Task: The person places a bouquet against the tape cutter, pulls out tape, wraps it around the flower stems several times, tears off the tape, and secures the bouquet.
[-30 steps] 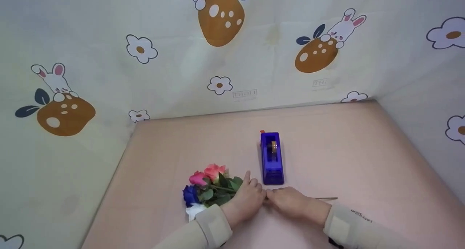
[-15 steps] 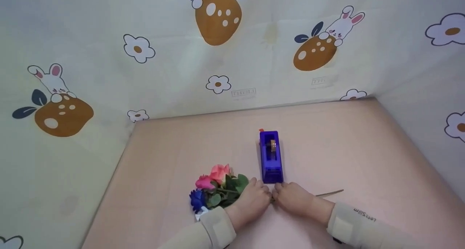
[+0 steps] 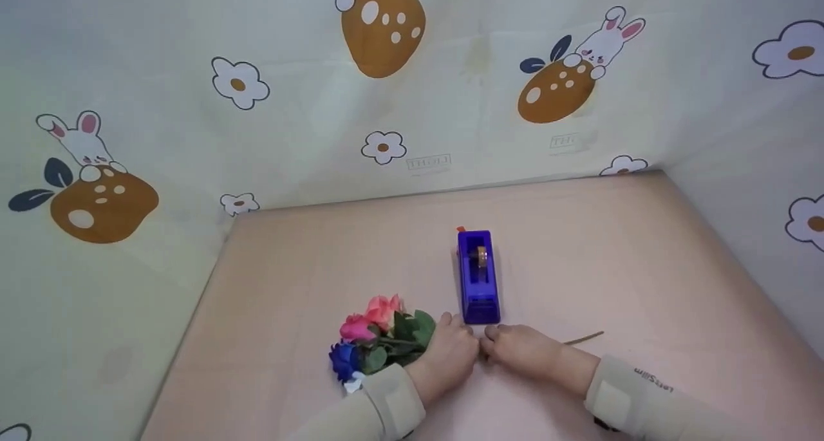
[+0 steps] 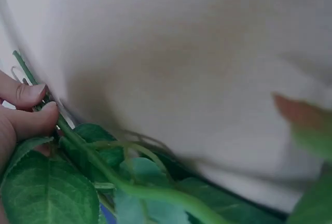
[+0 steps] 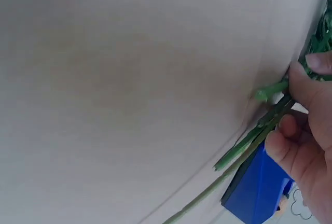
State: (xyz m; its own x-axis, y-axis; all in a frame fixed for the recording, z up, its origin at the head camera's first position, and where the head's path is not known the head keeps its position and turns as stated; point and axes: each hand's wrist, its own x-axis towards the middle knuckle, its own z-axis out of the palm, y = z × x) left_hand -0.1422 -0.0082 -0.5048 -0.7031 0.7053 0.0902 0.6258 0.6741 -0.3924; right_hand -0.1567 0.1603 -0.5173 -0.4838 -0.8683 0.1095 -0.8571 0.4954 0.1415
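A bunch of artificial roses lies at front centre in the head view, with a coral rose [image 3: 383, 311], a pink rose [image 3: 356, 328], a blue rose [image 3: 345, 361] and a partly covered white one [image 3: 353, 383]. My left hand [image 3: 449, 354] grips the stems just below the leaves [image 4: 49, 190]. Close beside it, my right hand [image 3: 524, 351] pinches the same stems between thumb and curled fingers. In the right wrist view, the green stems [image 5: 241, 151] run out past the right hand, one longer than the others. What lies between the fingertips is mostly hidden.
Just beyond the hands stands a blue tape dispenser [image 3: 479, 286] with a small roll of tape [image 3: 481, 257]. The pinkish table [image 3: 309, 254] is bordered at the back and sides by pale printed cloth [image 3: 309, 145].
My left index finger, which pointed outward a second ago, is now folded in. The bunch and both hands have shifted slightly right, nearer the tape dispenser's front end. The long stem's tip has tilted up.
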